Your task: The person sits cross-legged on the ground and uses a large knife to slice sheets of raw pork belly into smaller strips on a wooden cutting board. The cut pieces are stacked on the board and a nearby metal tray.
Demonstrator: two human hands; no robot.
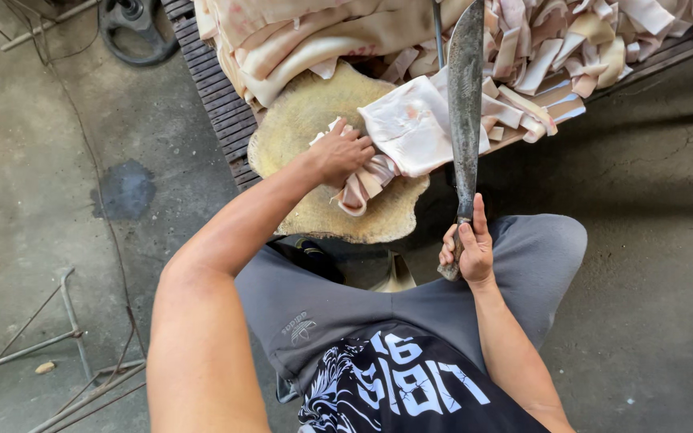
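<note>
Hands apart over a worn wooden chopping block (298, 136): left hand (340, 152) spread flat, pinning a pale sheet of pork skin (411, 128) and a bunch of cut strips (362, 188) against the block; right hand (468, 244) clamped around the handle of a long, dark-bladed cleaver (465, 96), blade raised and pointing away from the body, its edge above the right side of the sheet.

Good practice for the cut, judged from this pose: fingertips tucked back from the line of the blade, sheet held taut and flat, blade dropped straight down onto the block rather than onto the overhanging part of the sheet, wrist firm on a handle that looks likely to be greasy.

Behind the block, a heaped pile of uncut skin (306, 40) on a slatted platform (218, 104); to the right, a mound of finished strips (571, 48) spilling toward the blade's path and crowding the working space. Knees in grey shorts (411, 313) close under the block, near the swing of the blade. Bare concrete floor (66, 184) all round, with a dark stain, bent metal rods (34, 345) at left and a round metal part (134, 28) at top left.
</note>
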